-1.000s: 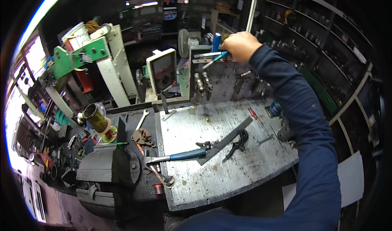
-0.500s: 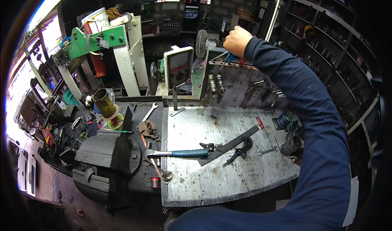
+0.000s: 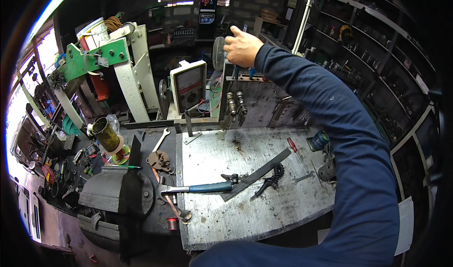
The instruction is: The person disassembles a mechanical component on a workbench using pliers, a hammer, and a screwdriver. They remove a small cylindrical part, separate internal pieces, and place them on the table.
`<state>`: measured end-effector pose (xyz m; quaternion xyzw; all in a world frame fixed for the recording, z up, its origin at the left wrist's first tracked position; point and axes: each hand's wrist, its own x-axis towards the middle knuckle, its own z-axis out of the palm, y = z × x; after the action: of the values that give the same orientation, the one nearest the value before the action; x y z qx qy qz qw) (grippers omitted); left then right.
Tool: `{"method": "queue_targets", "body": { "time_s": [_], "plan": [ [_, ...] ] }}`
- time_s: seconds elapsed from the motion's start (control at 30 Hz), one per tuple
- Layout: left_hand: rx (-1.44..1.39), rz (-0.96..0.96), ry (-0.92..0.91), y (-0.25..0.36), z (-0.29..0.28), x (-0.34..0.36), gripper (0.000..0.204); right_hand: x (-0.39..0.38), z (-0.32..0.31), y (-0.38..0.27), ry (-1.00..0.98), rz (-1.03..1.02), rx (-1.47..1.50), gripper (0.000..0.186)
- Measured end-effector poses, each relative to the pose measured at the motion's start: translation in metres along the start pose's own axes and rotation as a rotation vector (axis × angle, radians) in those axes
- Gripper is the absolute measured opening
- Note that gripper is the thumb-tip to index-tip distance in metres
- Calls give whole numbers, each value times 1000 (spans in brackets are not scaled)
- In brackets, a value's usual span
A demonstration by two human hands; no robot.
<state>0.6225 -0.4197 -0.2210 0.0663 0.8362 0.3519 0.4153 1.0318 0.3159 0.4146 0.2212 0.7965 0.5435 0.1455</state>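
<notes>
Head view, and we have the right hand (image 3: 243, 47) up high behind the bench, fingers partly curled; whether it grips the dark-handled tool (image 3: 236, 72) directly below it, we cannot tell! That tool sits at the left end of the rack rail (image 3: 259, 79), with a blue handle (image 3: 252, 72) just beside it. Below, we spot shiny metal cylinders (image 3: 231, 104) along the back panel. Out on the metal benchtop (image 3: 212, 149), a hammer (image 3: 207, 187) crosses the left edge, near a flat dark bar (image 3: 257, 175) and a red-handled screwdriver (image 3: 292, 145); farther left, the bulky vise (image 3: 104, 191).

Hammer (image 3: 210, 187) on bench (image 3: 212, 224) — vise (image 3: 101, 187) left, tool rack (image 3: 260, 102) behind.
</notes>
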Motion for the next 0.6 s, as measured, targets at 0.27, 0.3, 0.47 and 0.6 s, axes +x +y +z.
{"method": "queue_targets", "body": {
  "time_s": [0.27,0.3,0.47,0.6],
  "plan": [
    [108,8,5,18,0,15,36,-26,7,10,-55,311,-36,9],
    [157,26,-12,16,-2,13,35,-29,7,9,-47,326,-56,9],
    [277,44,-69,8,-4,5,39,-28,11,7,-49,333,-164,12],
    [245,-6,-77,15,7,13,38,-26,6,10,-71,317,-140,12]
  ]
}}
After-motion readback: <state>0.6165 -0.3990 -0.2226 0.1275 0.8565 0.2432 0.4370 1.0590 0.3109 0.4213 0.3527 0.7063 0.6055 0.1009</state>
